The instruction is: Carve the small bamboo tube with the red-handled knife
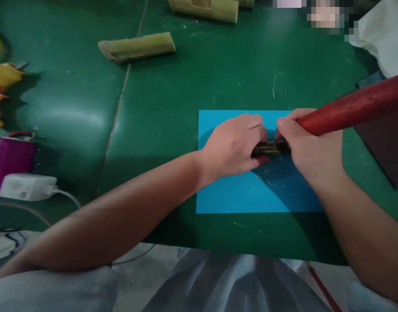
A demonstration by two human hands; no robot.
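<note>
A short dark-green bamboo piece (270, 148) lies over the upper middle of the blue sheet (238, 195), clasped between both hands; the left hand (233, 147) curls closed around its left end, fingers on top and thumb beneath; the right hand (311, 149) is closed about a red handle (355, 108) that slants up and away past the sheet's right edge, its fingertips meeting the piece; the sheet rests on a green table (72, 99); beyond the sheet's far left corner lies a pale bamboo section (137, 47); well left of the sheet sits a white charger (26, 186).
</note>
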